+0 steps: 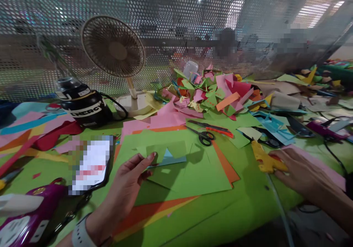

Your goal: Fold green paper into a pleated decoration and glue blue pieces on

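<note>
My left hand (pixel 134 171) pinches a small light-blue paper piece (pixel 173 160) by its left end, thumb on top. The piece has a pointed peak and a long straight edge, and is held over a stack of green paper sheets (pixel 204 177). To the right, my right hand (pixel 293 168) is closed around a yellow glue gun (pixel 266 158), its tip pointing away from me. A pale cord or stick (pixel 278 199) trails from it towards the table's front edge. Beyond the stack lie black scissors (pixel 206 138) and an orange-and-black cutter knife (pixel 217 128).
A heap of paper scraps (pixel 206 92) lies at the back. A fan (pixel 118 52) and a black jar (pixel 85 107) stand back left, before a perforated metal screen (pixel 165 30). A phone (pixel 95 162) and a purple device (pixel 30 210) lie left; another purple device (pixel 328 129) is right.
</note>
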{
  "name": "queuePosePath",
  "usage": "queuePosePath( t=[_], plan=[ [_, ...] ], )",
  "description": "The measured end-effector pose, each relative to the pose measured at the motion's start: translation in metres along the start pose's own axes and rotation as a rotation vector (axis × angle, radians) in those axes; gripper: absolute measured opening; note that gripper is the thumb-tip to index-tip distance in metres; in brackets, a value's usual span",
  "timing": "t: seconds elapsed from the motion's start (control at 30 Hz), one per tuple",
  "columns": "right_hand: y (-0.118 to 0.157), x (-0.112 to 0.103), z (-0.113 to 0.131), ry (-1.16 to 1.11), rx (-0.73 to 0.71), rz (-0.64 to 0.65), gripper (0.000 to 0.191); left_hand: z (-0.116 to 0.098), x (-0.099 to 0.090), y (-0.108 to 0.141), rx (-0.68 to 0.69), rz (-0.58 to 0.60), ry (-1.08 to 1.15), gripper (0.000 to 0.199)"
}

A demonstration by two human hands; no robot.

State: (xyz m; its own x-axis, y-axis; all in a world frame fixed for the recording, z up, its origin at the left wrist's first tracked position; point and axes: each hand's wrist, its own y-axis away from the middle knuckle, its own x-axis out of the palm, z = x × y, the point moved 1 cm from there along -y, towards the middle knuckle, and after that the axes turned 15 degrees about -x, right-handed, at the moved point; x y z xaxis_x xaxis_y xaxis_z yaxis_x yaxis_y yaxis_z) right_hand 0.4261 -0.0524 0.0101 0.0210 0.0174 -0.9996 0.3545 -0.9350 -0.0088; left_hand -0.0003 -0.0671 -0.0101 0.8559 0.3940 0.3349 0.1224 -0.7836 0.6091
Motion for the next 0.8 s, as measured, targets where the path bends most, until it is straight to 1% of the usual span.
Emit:
queuePosePath(
  t=[0.07,0.1,0.13,0.23,0.3,0.33,0.4,0.43,0.47,0.5,0.53,0.57,0.63,0.7,0.73,0.8],
  plan=[
    [0.004,0.002,0.004,-0.026,0.02,-0.039,0.035,0.0,0.0,0.0,-0.012,-0.003,0.006,0.039],
    [0.005,0.002,0.005,-0.031,0.036,-0.08,0.036,0.0,0.001,0.001,-0.014,-0.003,0.004,0.039],
    [0.006,0.002,0.005,-0.03,0.053,-0.144,0.036,0.0,0.001,0.001,-0.014,-0.001,0.0,0.039],
    [0.001,-0.002,0.006,-0.059,0.106,-0.423,0.034,-0.001,0.002,0.002,-0.007,0.005,-0.014,0.037],
    [-0.012,-0.008,0.012,-0.189,0.134,-0.549,0.029,0.0,0.003,0.002,-0.001,0.021,-0.033,0.034],
    [-0.021,-0.011,0.019,-0.293,0.148,-0.57,0.026,0.001,0.003,0.003,0.003,0.033,-0.048,0.032],
    [-0.042,-0.019,0.039,-0.545,0.178,-0.536,0.025,0.002,0.004,0.004,0.016,0.071,-0.082,0.03],
    [-0.054,-0.022,0.054,-0.689,0.17,-0.471,0.026,0.002,0.004,0.004,0.023,0.089,-0.094,0.028],
    [-0.066,-0.025,0.07,-0.826,0.137,-0.385,0.031,0.003,0.004,0.005,0.033,0.105,-0.098,0.027],
    [-0.076,-0.029,0.087,-0.951,0.085,-0.337,0.036,0.003,0.004,0.005,0.04,0.115,-0.096,0.026],
    [-0.086,-0.031,0.106,-1.072,0.013,-0.258,0.038,0.004,0.004,0.005,0.048,0.121,-0.091,0.025],
    [-0.094,-0.032,0.123,-1.164,-0.058,-0.209,0.038,0.004,0.005,0.005,0.051,0.126,-0.084,0.025],
    [-0.105,-0.03,0.155,-1.302,-0.184,-0.144,0.037,0.004,0.005,0.005,0.048,0.138,-0.075,0.025],
    [-0.11,-0.021,0.178,-1.379,-0.267,-0.088,0.033,0.005,0.005,0.005,0.031,0.152,-0.064,0.025],
    [-0.111,-0.015,0.184,-1.39,-0.292,-0.063,0.029,0.006,0.005,0.005,0.02,0.157,-0.053,0.025],
    [-0.11,-0.001,0.189,-1.388,-0.317,-0.016,0.024,0.007,0.006,0.004,-0.001,0.165,-0.019,0.023]
  ],
)
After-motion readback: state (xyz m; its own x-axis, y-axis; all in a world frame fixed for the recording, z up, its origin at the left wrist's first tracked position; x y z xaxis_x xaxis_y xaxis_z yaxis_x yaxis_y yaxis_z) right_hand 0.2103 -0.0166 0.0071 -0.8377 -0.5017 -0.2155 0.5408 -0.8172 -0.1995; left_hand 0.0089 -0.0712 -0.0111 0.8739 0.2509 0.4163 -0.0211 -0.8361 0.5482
